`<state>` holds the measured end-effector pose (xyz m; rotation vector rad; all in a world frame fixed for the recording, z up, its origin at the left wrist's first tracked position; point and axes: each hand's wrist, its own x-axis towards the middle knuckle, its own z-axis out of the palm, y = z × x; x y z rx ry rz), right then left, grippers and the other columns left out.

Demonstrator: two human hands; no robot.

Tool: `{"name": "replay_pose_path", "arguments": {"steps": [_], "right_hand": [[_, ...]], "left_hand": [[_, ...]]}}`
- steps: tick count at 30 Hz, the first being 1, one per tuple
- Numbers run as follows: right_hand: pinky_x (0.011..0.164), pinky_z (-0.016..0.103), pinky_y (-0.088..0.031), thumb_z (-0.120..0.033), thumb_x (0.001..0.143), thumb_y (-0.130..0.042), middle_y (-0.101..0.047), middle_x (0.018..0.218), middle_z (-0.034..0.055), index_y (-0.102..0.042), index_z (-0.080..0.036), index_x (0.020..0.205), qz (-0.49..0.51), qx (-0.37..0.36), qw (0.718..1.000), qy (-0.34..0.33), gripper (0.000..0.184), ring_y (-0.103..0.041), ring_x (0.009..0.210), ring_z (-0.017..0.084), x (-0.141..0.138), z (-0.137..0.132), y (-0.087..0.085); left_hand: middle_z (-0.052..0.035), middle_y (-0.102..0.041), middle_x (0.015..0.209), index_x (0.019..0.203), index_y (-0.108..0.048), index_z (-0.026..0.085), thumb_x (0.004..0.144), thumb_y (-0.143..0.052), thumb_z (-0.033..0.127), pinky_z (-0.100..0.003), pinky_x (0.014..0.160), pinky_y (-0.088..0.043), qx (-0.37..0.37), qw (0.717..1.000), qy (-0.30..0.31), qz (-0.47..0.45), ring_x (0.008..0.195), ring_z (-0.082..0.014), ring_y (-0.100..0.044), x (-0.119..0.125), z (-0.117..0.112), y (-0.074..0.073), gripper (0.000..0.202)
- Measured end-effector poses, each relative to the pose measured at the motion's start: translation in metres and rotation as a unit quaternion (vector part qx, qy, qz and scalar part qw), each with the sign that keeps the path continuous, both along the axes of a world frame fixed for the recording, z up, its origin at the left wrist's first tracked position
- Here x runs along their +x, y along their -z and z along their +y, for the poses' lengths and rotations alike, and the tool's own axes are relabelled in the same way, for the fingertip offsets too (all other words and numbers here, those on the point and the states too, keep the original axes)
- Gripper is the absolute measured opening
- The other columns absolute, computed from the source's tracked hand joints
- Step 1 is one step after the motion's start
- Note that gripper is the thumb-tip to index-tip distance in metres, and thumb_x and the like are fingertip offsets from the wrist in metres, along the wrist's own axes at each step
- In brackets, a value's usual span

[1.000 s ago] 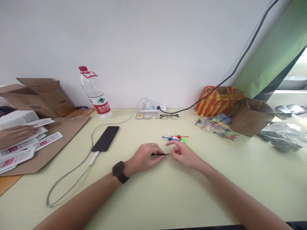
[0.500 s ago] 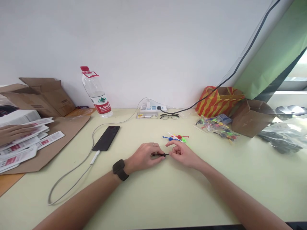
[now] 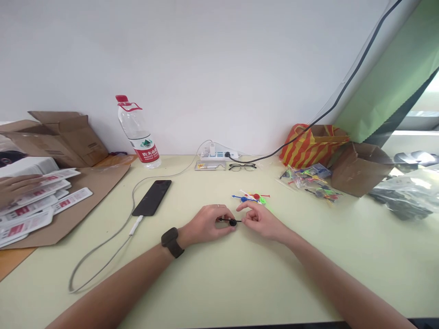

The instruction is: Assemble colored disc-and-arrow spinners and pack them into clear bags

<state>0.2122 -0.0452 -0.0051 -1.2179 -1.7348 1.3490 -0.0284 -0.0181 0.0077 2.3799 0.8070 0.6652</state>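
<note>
Both of my hands meet at the middle of the pale table. My left hand (image 3: pixel 206 225), with a dark watch at the wrist, pinches a small black piece with a thin stem and a round disc (image 3: pixel 232 222). My right hand (image 3: pixel 259 220) pinches the other end of the same black piece, its forefinger raised. Just behind my hands lies a small pile of coloured plastic pieces (image 3: pixel 252 197) in blue, red, green and white.
A black phone (image 3: pixel 152 197) lies on a white cable (image 3: pixel 103 246) to the left. At the back stand a water bottle (image 3: pixel 136 132), power strip (image 3: pixel 216 155), glasses (image 3: pixel 242 167), striped bag (image 3: pixel 310 142), bagged coloured parts (image 3: pixel 310 182). Another person's hand (image 3: pixel 15 187) rests on leaflets at the left.
The black piece has turned between my fingers, so its round disc now faces up. My hands stay in place. The other person's hand at the left has shifted slightly.
</note>
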Motion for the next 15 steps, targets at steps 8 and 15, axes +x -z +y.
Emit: {"name": "replay_pose_path", "arguments": {"steps": [8,15], "right_hand": [[0.051,0.025,-0.023,-0.024,0.083,-0.06,-0.036,0.057,-0.0099,-0.059,-0.024,0.11,-0.001,-0.001,1.0,-0.003,0.027,-0.033,0.051,0.012,-0.0003,0.0002,-0.0003],[0.052,0.025,-0.023,-0.023,0.084,-0.059,-0.035,0.059,-0.01,-0.058,-0.024,0.111,0.008,-0.004,1.0,-0.01,0.027,-0.033,0.052,0.011,0.0007,-0.0003,0.0019]], "left_hand": [[-0.0032,-0.069,0.087,0.109,-0.073,0.023,0.094,-0.066,0.043,-0.026,0.067,-0.048,-0.033,0.999,-0.015,-0.004,0.076,-0.0156,-0.061,-0.0008,0.0011,0.0002,0.026],[-0.0051,-0.07,0.103,0.116,-0.071,0.025,0.096,-0.065,0.042,-0.033,0.086,-0.05,-0.042,0.998,-0.047,-0.009,0.1,-0.0212,-0.063,-0.001,0.0077,0.0036,0.027]]}}
